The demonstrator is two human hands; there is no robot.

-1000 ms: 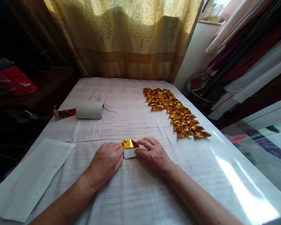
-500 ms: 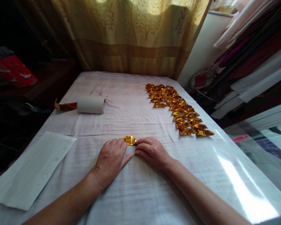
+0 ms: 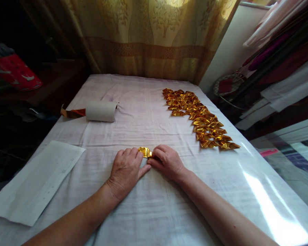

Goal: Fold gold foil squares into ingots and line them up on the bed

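Observation:
A small piece of gold foil paper [image 3: 144, 152], partly folded, lies on the white cloth in front of me. My left hand [image 3: 125, 171] is over its left end, fingers together and thumb stretched toward the right hand, pressing and gripping the paper. At the right end, the fingers and thumb of my right hand [image 3: 167, 161] pinch a folded edge. Both ends of the paper are hidden under my fingers. Farther off to the right lie rows of folded gold foil ingots [image 3: 202, 118], pointed at their ends.
A pale cardboard tube [image 3: 101, 111] with coppery foil strip [image 3: 74, 113] sticking out rests at the back left. A whitish paper sheet [image 3: 39, 182] lies near the left edge. The cloth-covered surface [image 3: 141, 92] ends at a curtain [image 3: 143, 37]. Clothes [image 3: 290, 85] hang on the right.
My right hand has closed in on the paper's right end, and a crease now shows there. The pale underside that showed between my hands is now hardly seen. The view has shifted slightly.

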